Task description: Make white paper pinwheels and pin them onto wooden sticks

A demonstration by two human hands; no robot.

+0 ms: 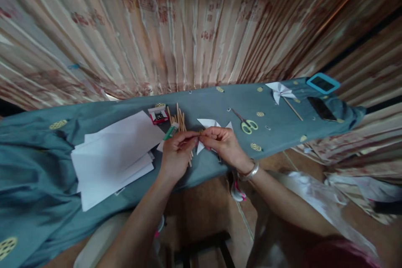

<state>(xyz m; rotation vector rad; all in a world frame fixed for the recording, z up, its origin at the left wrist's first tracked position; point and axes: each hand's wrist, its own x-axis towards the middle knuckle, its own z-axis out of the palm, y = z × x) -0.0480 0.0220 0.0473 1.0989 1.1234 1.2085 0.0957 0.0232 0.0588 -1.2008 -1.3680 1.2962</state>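
My left hand (176, 155) and my right hand (225, 145) meet over the middle of the table, fingertips pinched together. Between them is something small and brownish, too small to name. Under and behind my right hand lies a folded white paper pinwheel (205, 122), partly covered by the fingers. Several thin wooden sticks (180, 117) lie beside and beneath my left hand. A green and white tube-like item (171, 131) rests against them. Behind my left hand sits a small open red and white box (158, 114) with small dark things inside.
White paper sheets (116, 155) lie stacked at the left on the blue-green tablecloth (201, 100). Scissors (248, 125) with yellow-green handles lie to the right. Farther right are a pinwheel on a stick (280, 91), a dark phone (322, 109) and a blue-framed device (323, 83). A curtain (188, 29) hangs behind.
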